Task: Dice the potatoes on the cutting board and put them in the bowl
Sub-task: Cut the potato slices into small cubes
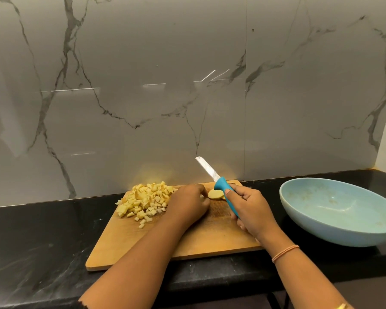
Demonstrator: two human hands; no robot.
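Note:
A wooden cutting board (194, 239) lies on the black counter. A heap of diced potato (146, 200) covers its far left part. A potato slice (215, 194) lies flat near the board's far edge. My left hand (188, 202) rests on the board with curled fingers, its fingertips at the slice's left side. My right hand (250, 210) grips the blue handle of a knife (212, 177), whose blade points up and away over the slice. A light blue bowl (348, 228) stands to the right of the board; no potato shows in it.
The black counter (42, 241) runs left and right, with its front edge close to me. A marble-patterned wall (187, 85) rises right behind the board. The bowl reaches the frame's right edge.

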